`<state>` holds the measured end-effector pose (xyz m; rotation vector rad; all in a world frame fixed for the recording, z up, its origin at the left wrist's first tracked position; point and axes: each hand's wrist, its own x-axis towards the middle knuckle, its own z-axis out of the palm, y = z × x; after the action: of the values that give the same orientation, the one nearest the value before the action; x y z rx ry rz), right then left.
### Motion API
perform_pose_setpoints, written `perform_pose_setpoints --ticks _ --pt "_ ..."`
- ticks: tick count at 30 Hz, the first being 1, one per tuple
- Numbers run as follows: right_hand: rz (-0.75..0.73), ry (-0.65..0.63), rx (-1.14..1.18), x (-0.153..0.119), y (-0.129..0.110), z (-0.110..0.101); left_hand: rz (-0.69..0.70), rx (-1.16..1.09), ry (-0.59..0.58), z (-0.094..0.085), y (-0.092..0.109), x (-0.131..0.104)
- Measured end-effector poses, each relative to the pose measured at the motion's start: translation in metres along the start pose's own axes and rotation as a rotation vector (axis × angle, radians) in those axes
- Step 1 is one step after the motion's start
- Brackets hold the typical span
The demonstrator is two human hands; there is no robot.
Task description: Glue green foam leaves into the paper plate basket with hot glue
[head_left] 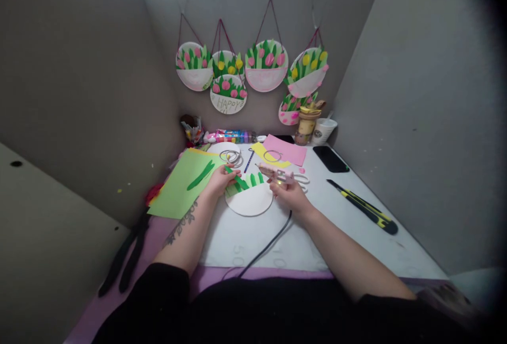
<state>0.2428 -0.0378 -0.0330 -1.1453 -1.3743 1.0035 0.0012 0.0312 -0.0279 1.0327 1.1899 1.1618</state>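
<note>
My left hand (220,179) pinches a dark green paper leaf (238,180) over the upper left of a white paper-plate pocket (250,201). Light and dark green paper leaves (255,179) stick up from the pocket's straight edge. To the right, my right hand (293,197) is closed round a pink hot glue gun (276,173), its nozzle pointing left above the leaves. The gun's black cord (266,249) runs toward me across the white board. Loose dark green strips (200,176) lie on light green paper (174,188) beside my left forearm.
A utility knife (364,207) and a black phone (331,159) lie at right. Behind the plate are wire rings (232,158), a pen (249,160), scissors (303,179) and pink paper (291,151). A cup (324,131) stands at the back. Finished flower plates (266,80) hang on the wall.
</note>
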Motion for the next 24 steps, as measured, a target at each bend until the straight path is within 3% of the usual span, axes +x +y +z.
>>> perform_pose_setpoints --ticks 4,9,15,18,24 --pt "0.021 0.003 -0.012 0.0 -0.002 0.0 0.052 0.095 0.119 -0.003 0.001 0.001" --pt "0.011 -0.001 -0.018 -0.001 -0.006 0.0 0.091 0.157 0.142 -0.021 0.008 0.006" --pt "0.028 -0.002 -0.007 0.0 -0.002 0.001 0.198 0.283 0.282 -0.033 0.018 0.004" --pt "0.045 -0.001 -0.03 -0.001 -0.002 0.001 0.196 0.473 0.21 -0.033 0.019 0.0" --pt "0.029 -0.013 -0.045 -0.001 -0.004 0.001 0.111 0.633 0.036 -0.023 0.014 -0.008"
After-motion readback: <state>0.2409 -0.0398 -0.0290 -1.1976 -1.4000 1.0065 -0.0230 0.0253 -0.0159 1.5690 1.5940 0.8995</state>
